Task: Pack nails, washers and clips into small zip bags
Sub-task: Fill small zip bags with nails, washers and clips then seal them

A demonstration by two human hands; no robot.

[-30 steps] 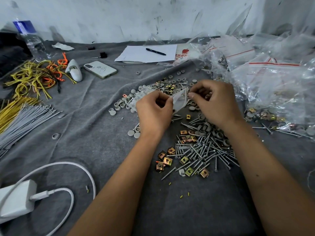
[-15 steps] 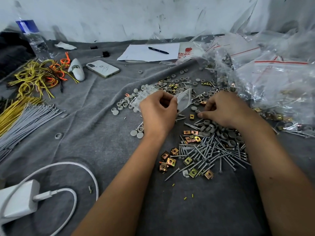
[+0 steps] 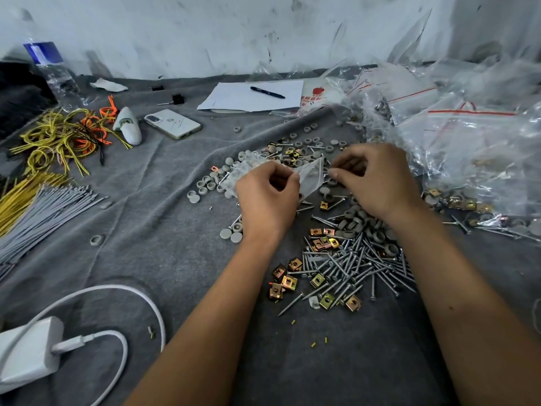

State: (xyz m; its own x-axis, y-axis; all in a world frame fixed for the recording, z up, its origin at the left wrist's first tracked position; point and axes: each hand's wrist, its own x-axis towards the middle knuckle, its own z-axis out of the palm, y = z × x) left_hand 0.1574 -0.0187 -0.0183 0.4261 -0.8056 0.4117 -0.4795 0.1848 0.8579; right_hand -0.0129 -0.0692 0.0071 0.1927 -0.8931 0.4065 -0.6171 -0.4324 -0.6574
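My left hand [image 3: 268,200] pinches a small clear zip bag [image 3: 311,178] and holds it up over the grey cloth. My right hand [image 3: 377,183] is at the bag's right edge with thumb and fingertips pinched together; what they hold is hidden. Below the hands lies a heap of steel nails [image 3: 351,268] with brass-coloured clips [image 3: 288,281] along its left side. Grey ring washers [image 3: 360,222] lie under my right wrist. Grey round caps [image 3: 205,183] are scattered to the left of the bag.
A pile of clear zip bags [image 3: 468,148] fills the right side. On the left lie grey cable ties [image 3: 38,212], yellow and orange wires [image 3: 58,139], a phone [image 3: 172,123] and a white charger with its cable [image 3: 29,350]. Paper with a pen [image 3: 251,95] lies at the back.
My right hand dipped to the washers beside the nail heap, then rose back to the bag's edge. My left hand kept hold of the bag.
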